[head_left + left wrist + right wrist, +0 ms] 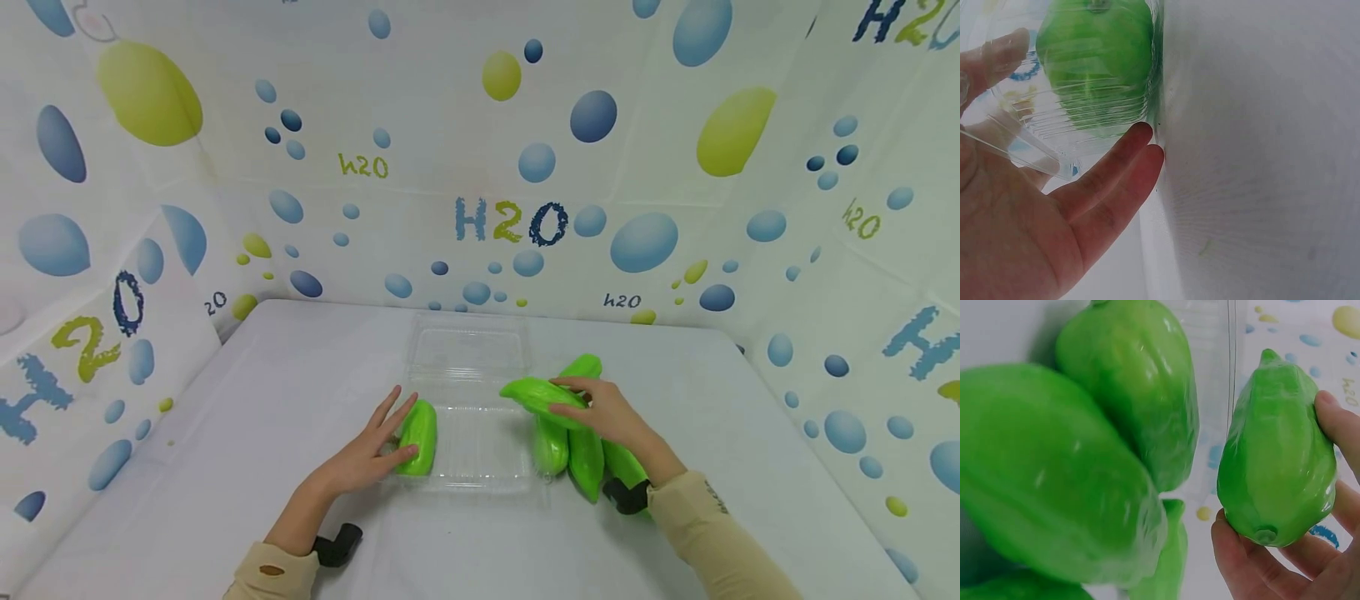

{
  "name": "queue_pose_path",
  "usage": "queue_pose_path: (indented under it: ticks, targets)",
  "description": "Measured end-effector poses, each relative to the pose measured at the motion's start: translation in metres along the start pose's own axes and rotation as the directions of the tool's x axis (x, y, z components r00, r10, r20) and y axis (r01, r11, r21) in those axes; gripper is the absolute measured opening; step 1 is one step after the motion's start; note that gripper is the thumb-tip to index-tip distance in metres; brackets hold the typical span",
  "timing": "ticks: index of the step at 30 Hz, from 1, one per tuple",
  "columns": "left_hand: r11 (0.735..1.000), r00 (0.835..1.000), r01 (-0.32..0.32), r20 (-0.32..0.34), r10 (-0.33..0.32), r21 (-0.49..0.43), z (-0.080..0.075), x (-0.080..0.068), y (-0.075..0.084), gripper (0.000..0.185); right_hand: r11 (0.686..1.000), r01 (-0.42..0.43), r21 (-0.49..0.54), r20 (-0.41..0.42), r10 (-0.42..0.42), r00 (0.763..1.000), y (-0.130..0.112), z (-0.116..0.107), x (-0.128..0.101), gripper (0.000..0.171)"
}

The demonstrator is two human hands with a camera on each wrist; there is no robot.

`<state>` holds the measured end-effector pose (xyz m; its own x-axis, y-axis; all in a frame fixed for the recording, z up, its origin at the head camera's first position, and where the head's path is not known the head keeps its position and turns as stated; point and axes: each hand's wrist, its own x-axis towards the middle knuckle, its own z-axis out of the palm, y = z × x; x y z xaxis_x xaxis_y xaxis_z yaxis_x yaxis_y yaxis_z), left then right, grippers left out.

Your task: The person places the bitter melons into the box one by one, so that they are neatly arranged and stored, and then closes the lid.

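A clear plastic clamshell container (480, 446) lies with its lid (468, 350) folded back. Inside, along its left wall, rests one green papaya (419, 437), also seen through the ribbed plastic in the left wrist view. My left hand (363, 458) is at that wall with fingers extended, some outside it and the thumb reaching over the papaya. My right hand (607, 410) grips another green papaya (1279, 456) between thumb and fingers, raised near the container's right side. Its stem end points up in the right wrist view.
Several more green papayas (587, 462) lie clustered beside the container's right edge, under my right hand. White cloth (247, 433) covers the table. A curtain (450, 125) printed with blue and green drops rises behind it and at both sides.
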<state>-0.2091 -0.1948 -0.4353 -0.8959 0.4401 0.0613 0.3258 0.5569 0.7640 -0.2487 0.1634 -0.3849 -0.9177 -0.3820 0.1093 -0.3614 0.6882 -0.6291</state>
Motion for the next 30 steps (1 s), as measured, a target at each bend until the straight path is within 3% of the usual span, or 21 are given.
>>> queue_pose_path:
  ticks: [30]
  targets:
    - [1.000,1.000,-0.009,0.001,0.009,0.004,0.001,0.000,-0.004,0.073,0.998,0.038,0.043,0.020,-0.038,0.999,-0.031,0.027,0.020,0.050]
